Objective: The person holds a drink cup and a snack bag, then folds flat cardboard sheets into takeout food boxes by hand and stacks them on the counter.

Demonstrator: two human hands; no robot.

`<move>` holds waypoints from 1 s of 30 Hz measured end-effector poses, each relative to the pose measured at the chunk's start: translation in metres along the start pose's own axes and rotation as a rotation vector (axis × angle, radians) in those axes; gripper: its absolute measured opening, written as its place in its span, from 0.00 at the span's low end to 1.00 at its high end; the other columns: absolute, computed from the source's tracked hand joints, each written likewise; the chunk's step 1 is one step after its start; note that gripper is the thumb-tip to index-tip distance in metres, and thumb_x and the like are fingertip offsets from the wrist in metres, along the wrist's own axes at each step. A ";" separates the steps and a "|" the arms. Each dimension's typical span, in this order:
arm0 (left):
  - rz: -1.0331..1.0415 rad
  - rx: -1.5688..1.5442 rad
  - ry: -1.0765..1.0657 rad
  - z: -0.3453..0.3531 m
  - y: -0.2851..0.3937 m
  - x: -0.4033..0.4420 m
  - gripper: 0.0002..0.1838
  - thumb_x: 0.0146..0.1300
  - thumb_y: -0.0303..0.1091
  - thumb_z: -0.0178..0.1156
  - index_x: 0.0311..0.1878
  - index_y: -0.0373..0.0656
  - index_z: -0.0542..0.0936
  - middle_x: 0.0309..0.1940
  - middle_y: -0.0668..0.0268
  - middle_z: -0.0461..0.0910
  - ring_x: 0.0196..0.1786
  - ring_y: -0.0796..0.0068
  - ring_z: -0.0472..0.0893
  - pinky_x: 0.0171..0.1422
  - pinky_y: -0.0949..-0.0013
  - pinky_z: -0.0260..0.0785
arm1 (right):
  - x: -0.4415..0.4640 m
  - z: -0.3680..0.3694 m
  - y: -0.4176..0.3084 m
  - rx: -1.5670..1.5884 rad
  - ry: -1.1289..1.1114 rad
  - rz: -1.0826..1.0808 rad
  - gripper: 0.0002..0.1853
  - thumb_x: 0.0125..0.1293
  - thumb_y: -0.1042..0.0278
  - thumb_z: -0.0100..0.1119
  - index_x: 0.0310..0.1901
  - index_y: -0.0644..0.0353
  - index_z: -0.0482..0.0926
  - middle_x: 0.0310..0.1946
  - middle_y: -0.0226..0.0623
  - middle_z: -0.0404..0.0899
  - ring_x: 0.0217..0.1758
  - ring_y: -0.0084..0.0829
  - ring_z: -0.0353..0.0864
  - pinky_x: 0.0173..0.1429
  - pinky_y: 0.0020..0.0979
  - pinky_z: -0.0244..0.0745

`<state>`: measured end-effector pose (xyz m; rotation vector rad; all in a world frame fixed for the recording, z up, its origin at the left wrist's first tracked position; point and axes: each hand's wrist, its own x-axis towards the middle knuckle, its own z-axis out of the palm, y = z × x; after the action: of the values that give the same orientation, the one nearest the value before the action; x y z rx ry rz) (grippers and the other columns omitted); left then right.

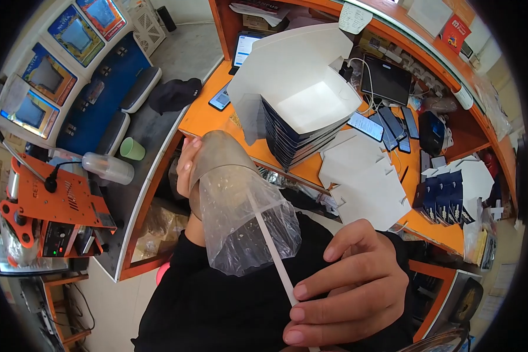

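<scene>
My left hand (188, 167) is wrapped round a greyish, smooth cylindrical cup (220, 154), which is tilted with its mouth toward me. A clear plastic bag (252, 234) hangs out past the cup's rim. Pale bits cling inside the bag, and a yellowish mass shows dimly deeper in. With its fingertips, my right hand (352, 287) grips a long, thin white stick (271, 242). The stick's far end reaches into the bag; its near end passes beneath my fingers.
On the orange counter (211, 117) stands a tall stack of open white-and-navy boxes (317, 108). Beside it lie flat white box blanks (366, 182), several phones (390, 126) and cables. To the left are an orange machine (58, 193), clear plastic cups (108, 167) and a green cup (132, 149).
</scene>
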<state>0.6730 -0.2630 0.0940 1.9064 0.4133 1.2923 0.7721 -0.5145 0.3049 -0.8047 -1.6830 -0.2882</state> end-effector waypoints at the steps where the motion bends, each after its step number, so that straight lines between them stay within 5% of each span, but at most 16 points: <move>1: -0.001 0.003 0.003 0.000 0.002 -0.001 0.47 0.48 0.39 0.77 0.66 0.41 0.57 0.60 0.45 0.70 0.60 0.51 0.76 0.70 0.47 0.65 | 0.001 -0.003 -0.002 0.012 -0.019 0.024 0.09 0.59 0.67 0.67 0.39 0.60 0.88 0.37 0.35 0.83 0.38 0.30 0.83 0.47 0.34 0.67; 5: 0.001 0.009 0.020 -0.001 0.009 -0.007 0.47 0.48 0.39 0.77 0.66 0.41 0.57 0.60 0.45 0.70 0.60 0.51 0.76 0.70 0.47 0.65 | 0.002 -0.007 -0.011 0.039 -0.019 0.067 0.09 0.58 0.67 0.67 0.39 0.60 0.88 0.36 0.34 0.83 0.38 0.30 0.83 0.48 0.34 0.67; 9: 0.000 0.018 0.030 0.001 0.015 -0.012 0.48 0.48 0.39 0.78 0.67 0.41 0.57 0.60 0.45 0.70 0.60 0.51 0.76 0.70 0.47 0.65 | -0.004 -0.009 -0.031 -0.021 -0.035 0.271 0.10 0.56 0.64 0.75 0.40 0.43 0.88 0.38 0.20 0.84 0.38 0.21 0.84 0.47 0.29 0.64; 13: -0.009 0.031 0.039 0.003 0.020 -0.019 0.48 0.48 0.40 0.78 0.67 0.41 0.57 0.60 0.45 0.70 0.60 0.51 0.76 0.70 0.47 0.64 | -0.002 -0.018 -0.016 0.062 -0.012 0.029 0.09 0.58 0.67 0.67 0.39 0.60 0.88 0.37 0.34 0.83 0.39 0.30 0.83 0.49 0.35 0.68; 21: -0.024 0.057 0.057 0.005 0.030 -0.035 0.48 0.48 0.40 0.78 0.67 0.41 0.57 0.60 0.45 0.70 0.60 0.51 0.76 0.70 0.47 0.64 | -0.004 -0.034 -0.037 0.118 -0.081 0.278 0.08 0.61 0.72 0.64 0.41 0.54 0.89 0.40 0.27 0.85 0.43 0.23 0.84 0.48 0.29 0.66; 30: -0.056 0.079 0.068 0.006 0.038 -0.051 0.49 0.47 0.40 0.78 0.67 0.41 0.57 0.60 0.45 0.70 0.60 0.51 0.76 0.70 0.47 0.64 | -0.004 -0.042 -0.033 0.150 -0.096 0.261 0.08 0.60 0.72 0.65 0.41 0.55 0.89 0.39 0.27 0.85 0.42 0.23 0.83 0.48 0.30 0.66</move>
<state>0.6500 -0.3226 0.0888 1.9062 0.5562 1.3245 0.7827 -0.5648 0.3200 -0.9247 -1.6446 0.0577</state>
